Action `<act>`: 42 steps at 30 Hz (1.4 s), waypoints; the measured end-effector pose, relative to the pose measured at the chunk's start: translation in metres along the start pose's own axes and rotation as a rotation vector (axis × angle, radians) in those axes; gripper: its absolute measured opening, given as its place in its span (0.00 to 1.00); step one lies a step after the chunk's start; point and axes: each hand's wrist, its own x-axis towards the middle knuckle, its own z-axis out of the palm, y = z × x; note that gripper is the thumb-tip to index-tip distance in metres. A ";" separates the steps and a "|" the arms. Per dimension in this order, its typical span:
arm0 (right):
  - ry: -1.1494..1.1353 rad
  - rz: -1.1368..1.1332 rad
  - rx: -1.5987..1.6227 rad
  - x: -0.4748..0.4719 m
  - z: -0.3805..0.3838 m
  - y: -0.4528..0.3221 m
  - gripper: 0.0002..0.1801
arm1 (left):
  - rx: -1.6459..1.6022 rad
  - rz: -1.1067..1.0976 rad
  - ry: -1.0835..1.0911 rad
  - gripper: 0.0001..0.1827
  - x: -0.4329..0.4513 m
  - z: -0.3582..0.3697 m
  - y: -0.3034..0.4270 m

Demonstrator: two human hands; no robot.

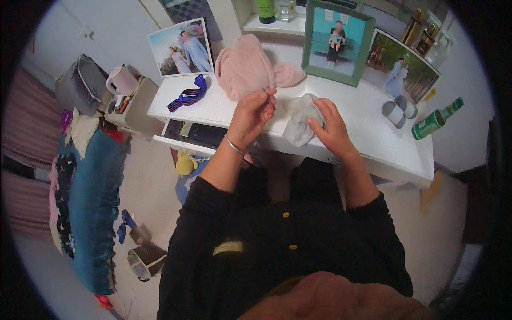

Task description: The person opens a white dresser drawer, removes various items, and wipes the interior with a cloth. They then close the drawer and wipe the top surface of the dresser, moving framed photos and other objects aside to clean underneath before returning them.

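Observation:
Grey cloth [298, 130], perhaps a sock, lies at the front edge of the white desk [360, 120], part of it hanging over. My right hand [330, 124] rests on its right side with fingers spread; whether it grips the cloth is unclear. To the left, my left hand [254, 114] is raised with curled fingers near the cloth; whether something small is between its fingertips cannot be told. Behind it sits a bundled pink towel [244, 68] with a smaller pink bundle [289, 75] beside it. Two rolled grey bundles [394, 114] lie at the right.
An open drawer [188, 140] juts out at the left front. On the desk are a striped blue ribbon [192, 94], a green-framed photo [360, 52], two other photo panels and a green glass bottle [430, 124] near the right end. A pink kettle [120, 80] stands on a cabinet.

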 end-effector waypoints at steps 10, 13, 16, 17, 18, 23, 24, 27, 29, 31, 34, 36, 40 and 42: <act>0.118 -0.080 -0.131 -0.002 -0.005 -0.007 0.35 | 0.322 0.006 0.081 0.07 -0.005 0.026 -0.011; 0.111 -0.167 -0.044 -0.002 -0.011 -0.011 0.39 | 0.421 0.018 0.069 0.06 -0.005 0.040 -0.020; 0.103 -0.245 0.019 -0.003 -0.015 -0.013 0.37 | 0.528 0.044 0.036 0.07 0.002 0.052 -0.031; 0.112 -0.238 0.021 -0.004 -0.015 -0.012 0.34 | 0.553 0.065 0.016 0.08 0.005 0.056 -0.036; 0.130 -0.241 0.033 -0.004 -0.014 -0.011 0.31 | 0.610 0.121 0.024 0.07 0.009 0.060 -0.043; 0.197 -0.210 0.072 -0.011 -0.008 0.015 0.15 | 0.946 0.405 -0.023 0.09 0.026 0.069 -0.066; 0.241 -0.207 0.089 -0.013 -0.005 0.020 0.13 | 0.970 0.432 -0.027 0.11 0.029 0.070 -0.069; 0.287 -0.215 0.251 -0.013 -0.003 0.035 0.11 | 1.270 0.620 0.017 0.20 0.031 0.067 -0.071; 0.320 0.088 0.258 -0.014 -0.011 0.040 0.15 | 1.405 0.966 -0.007 0.28 0.034 0.061 -0.072; 0.258 0.212 0.062 -0.009 -0.027 0.046 0.17 | 1.706 0.892 -0.010 0.33 0.031 0.054 -0.079; 0.096 0.228 -0.358 -0.002 -0.044 0.053 0.18 | 1.650 0.560 -0.084 0.29 0.037 0.045 -0.092; -0.025 0.147 -0.601 -0.001 -0.050 0.058 0.19 | 1.555 0.521 -0.092 0.27 0.039 0.041 -0.099; -0.034 0.121 -0.834 -0.001 -0.047 0.054 0.21 | 1.146 0.694 0.072 0.25 0.027 0.035 -0.094; 0.153 0.022 -0.629 0.001 -0.039 0.037 0.22 | 0.940 0.851 0.220 0.26 0.020 0.034 -0.077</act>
